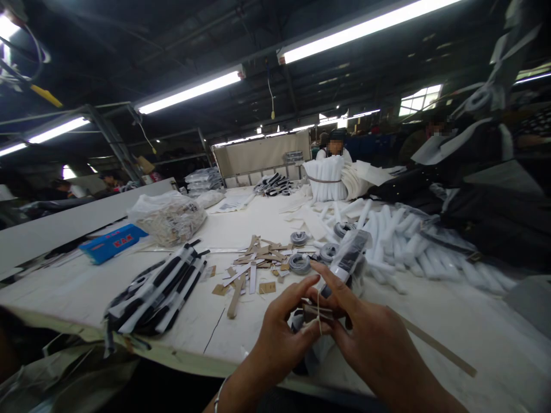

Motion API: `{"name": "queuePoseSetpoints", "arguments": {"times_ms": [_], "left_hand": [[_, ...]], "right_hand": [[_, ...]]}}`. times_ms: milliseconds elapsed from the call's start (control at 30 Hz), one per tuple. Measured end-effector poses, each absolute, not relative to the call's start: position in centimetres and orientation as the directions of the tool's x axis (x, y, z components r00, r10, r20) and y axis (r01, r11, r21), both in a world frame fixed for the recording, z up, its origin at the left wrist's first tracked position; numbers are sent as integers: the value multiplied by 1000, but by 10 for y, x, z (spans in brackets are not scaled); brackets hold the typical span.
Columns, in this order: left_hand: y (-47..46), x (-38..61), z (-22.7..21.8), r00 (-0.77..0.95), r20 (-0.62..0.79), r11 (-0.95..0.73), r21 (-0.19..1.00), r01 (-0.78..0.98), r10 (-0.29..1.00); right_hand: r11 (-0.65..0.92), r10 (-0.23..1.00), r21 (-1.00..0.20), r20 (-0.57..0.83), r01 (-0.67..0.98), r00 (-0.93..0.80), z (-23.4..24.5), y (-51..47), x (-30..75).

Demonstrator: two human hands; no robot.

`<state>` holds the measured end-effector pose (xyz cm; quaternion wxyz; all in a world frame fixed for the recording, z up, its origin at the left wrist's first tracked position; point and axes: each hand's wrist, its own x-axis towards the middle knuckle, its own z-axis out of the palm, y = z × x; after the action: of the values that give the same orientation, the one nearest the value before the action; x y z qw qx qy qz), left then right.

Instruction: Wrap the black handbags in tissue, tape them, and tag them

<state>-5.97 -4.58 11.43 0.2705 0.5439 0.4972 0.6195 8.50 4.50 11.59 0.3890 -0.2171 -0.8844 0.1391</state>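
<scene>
At the table's front edge, my left hand and my right hand meet with fingertips pinched together. A thin off-white band runs vertically between them, around a small greyish-brown flat piece that the fingers partly hide. Both hands are closed on this banded piece. Just beyond the fingers lies a dark strap bundle in clear plastic with a white label. Part of a black-and-white item shows below my hands. Grey coiled straps lie a little farther off, beside scattered cardboard strips.
Black-and-white strap bundles lie left on the white table. Behind them are a blue box and a plastic bag of pieces. White foam tubes pile up right, near a long tan strip. A person sits across the table.
</scene>
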Motion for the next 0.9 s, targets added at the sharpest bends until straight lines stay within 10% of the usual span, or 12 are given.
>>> {"name": "queuePoseSetpoints", "arguments": {"times_ms": [233,500,733,900], "left_hand": [[-51,-60,123,-194,518,-364,776,515,833],[-65,-45,106,-542,543,-272,821,502,641],[-79,-37,69,-760,43,-191,976,-108,648],[-95,-39,45,-762,201,-155,979,134,616]], "right_hand": [[669,531,-743,475,4,-702,123,55,93],[-122,646,-939,170,-322,-744,108,51,101],[611,579,-776,574,-158,-580,91,38,104],[895,359,-445,760,-30,-542,79,43,99]]}}
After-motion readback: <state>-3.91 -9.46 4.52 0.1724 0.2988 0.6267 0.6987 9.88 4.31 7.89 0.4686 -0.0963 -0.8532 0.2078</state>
